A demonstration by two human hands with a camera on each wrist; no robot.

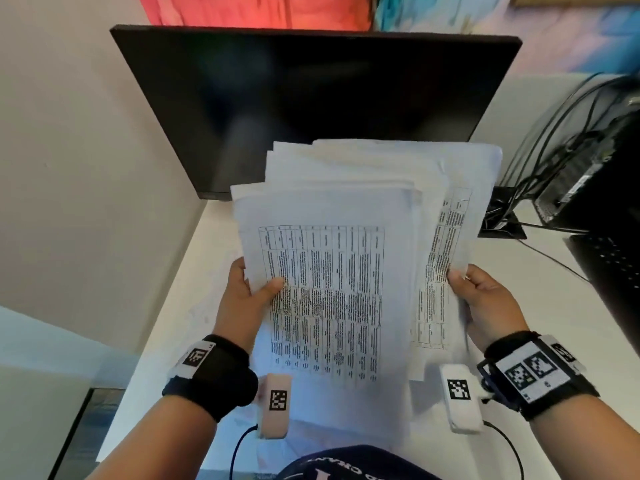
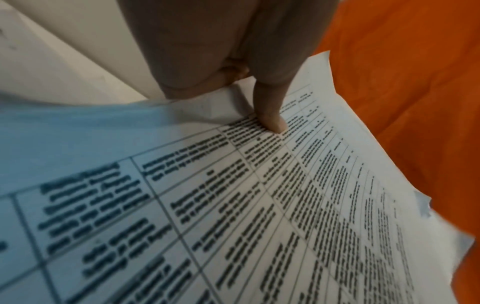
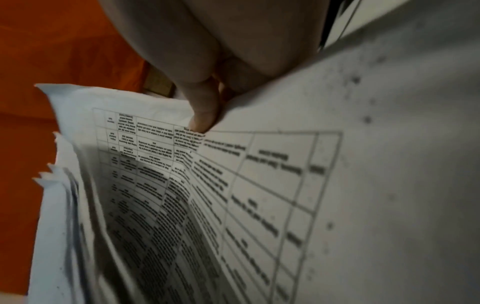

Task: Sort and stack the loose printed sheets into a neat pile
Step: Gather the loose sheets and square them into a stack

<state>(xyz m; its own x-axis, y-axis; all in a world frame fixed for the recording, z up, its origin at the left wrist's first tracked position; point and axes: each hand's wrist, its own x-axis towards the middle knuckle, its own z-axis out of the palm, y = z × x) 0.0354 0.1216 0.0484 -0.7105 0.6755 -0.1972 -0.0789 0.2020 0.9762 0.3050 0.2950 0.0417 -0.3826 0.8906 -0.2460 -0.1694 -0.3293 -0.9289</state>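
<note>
Your left hand (image 1: pixel 247 292) pinches the front bundle of printed sheets (image 1: pixel 332 271) at its left edge, thumb (image 2: pixel 272 121) pressed flat on the table print and the fingers curled out of sight behind; your right hand (image 1: pixel 485 299) pinches a second, rear sheaf (image 1: pixel 446 244) at its right edge in the same way, thumb (image 3: pixel 205 115) on top; neither hand is slack, and each has paper clamped in it. The whole lot is held up off the worktop (image 1: pixel 571 292), above its near middle and tilted toward you, in front of the dark monitor (image 1: pixel 311 98); I judge that you hold it so because gripping by the two side edges lets you fan the bundles apart, read the print and slide one set behind the other before squaring up. The tops are staggered and stepped, so the pile is not yet neat; the far edges need knocking level against the worktop.

Hard to tell: how many sheets there are; whether more loose pages lie flat beneath the raised ones, though pale paper seems to show near the front edge; the print is too blurred to read; the fingers behind the paper are hidden in every view; cables (image 1: pixel 554 140) and a dark box (image 1: pixel 588 174) sit at the right back corner, partly cut off.
</note>
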